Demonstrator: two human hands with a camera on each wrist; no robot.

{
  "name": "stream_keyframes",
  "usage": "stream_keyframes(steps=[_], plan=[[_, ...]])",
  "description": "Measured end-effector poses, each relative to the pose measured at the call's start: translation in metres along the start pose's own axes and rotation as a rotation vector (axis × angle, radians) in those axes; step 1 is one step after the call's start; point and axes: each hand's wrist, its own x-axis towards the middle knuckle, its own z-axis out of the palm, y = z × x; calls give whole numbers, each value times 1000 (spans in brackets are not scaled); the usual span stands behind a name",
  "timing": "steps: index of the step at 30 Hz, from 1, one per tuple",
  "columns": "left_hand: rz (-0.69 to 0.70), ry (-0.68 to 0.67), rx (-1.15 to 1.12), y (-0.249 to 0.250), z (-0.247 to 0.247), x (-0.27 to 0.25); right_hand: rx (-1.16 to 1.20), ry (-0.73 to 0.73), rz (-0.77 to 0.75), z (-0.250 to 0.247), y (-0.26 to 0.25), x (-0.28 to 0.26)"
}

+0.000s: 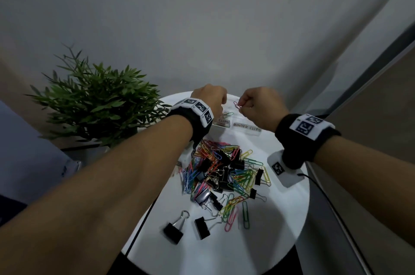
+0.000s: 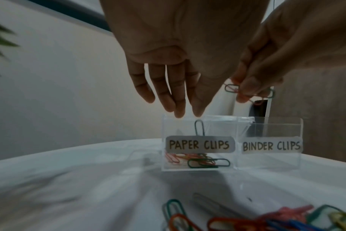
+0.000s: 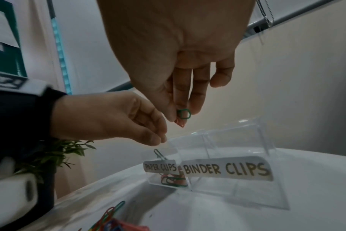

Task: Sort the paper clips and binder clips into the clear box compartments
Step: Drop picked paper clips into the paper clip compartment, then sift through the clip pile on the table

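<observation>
Currently, clear box (image 2: 199, 167): far edge of round table (image 1: 269, 241).
Paper-clips compartment: several coloured clips, one green clip (image 2: 258, 128) upright.
Binder-clips compartment (image 2: 271, 161): bare.
Left hand (image 2: 168, 87): fingers relaxed, above paper-clips compartment.
Right hand (image 3: 188, 87): pinching green and red paper clips (image 3: 183, 116).
Unsorted pile (image 1: 224, 171): mid-table.

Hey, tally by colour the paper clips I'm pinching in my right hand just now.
green paper clip: 1
red paper clip: 1
Total: 2, both pinched in the right hand above the clear box.
</observation>
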Motion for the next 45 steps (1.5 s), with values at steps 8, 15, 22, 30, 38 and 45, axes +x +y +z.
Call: stream_keyframes(steps=[8,15,22,30,38,45], plan=[[-52,85,-162,-16,-13,-26,-51,-12,9,24,-13,37],[14,-15,-257,-10,-17,-105,-140,-106,-21,45,-19,39],[119,-172,-110,-17,-12,-174,-92,-87,-216,23,-17,-20],[362,-150,-3,4,-1,-214,-270,-379,-427,0,2,-154],[557,-134,291,40,30,-246,-395,-377,-619,18,27,-196],[510,-170,279,28,35,-266,-337,-400,-578,20,31,-205]])
